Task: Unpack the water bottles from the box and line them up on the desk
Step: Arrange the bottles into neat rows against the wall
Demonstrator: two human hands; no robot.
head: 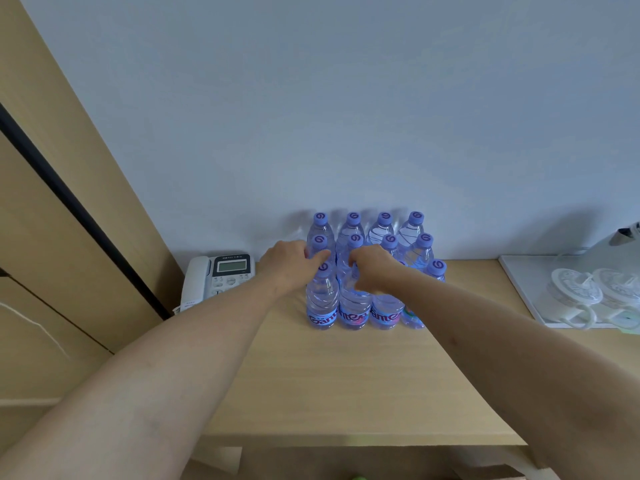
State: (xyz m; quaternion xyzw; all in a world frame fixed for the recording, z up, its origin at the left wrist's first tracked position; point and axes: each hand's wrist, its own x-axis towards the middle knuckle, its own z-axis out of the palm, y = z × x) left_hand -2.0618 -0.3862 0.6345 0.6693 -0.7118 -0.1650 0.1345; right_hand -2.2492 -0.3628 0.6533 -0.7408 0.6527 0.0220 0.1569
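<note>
Bottles (353, 271) perhaps twelve upright on desk (346, 375), left hand (291, 263) grip unclear, right hand (372, 268) clamped on one.

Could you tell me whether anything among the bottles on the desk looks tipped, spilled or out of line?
Nothing stands out: the water bottles stand upright and capped in tidy rows against the wall, and the desk shows no spill.

Your left hand (289, 263): forearm bare, extended forward, palm down, fingers curled to the right. Your right hand (372, 268): forearm bare, extended forward from the right, wrist bent, fingers curled downward. Both hands lie close together, thumbs inward, knuckles up
</note>
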